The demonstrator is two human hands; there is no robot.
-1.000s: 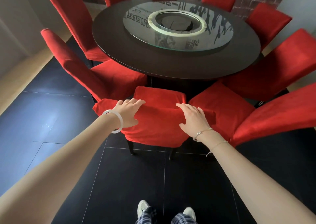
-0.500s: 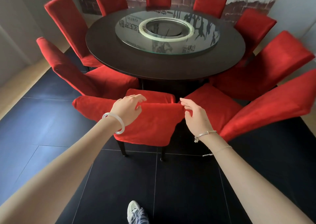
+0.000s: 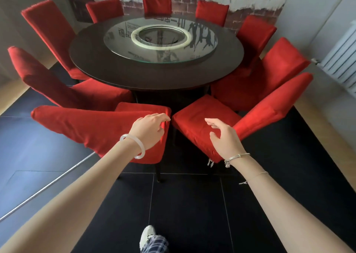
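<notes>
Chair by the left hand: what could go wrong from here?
1. The left hand grips the chair by one corner of its back only, so it may twist or the cover may slip.
2. The next chair stands very close, so the two could knock.
3. The shoe stands behind the chair's legs; a pulled leg might hit it.

A dark round table [image 3: 115, 75] with a glass turntable [image 3: 117, 40] stands on black floor tiles [image 3: 188, 204]. Behind it is a brick-painted wall [image 3: 240, 17]. A white radiator [image 3: 342, 59] stands at right.
</notes>
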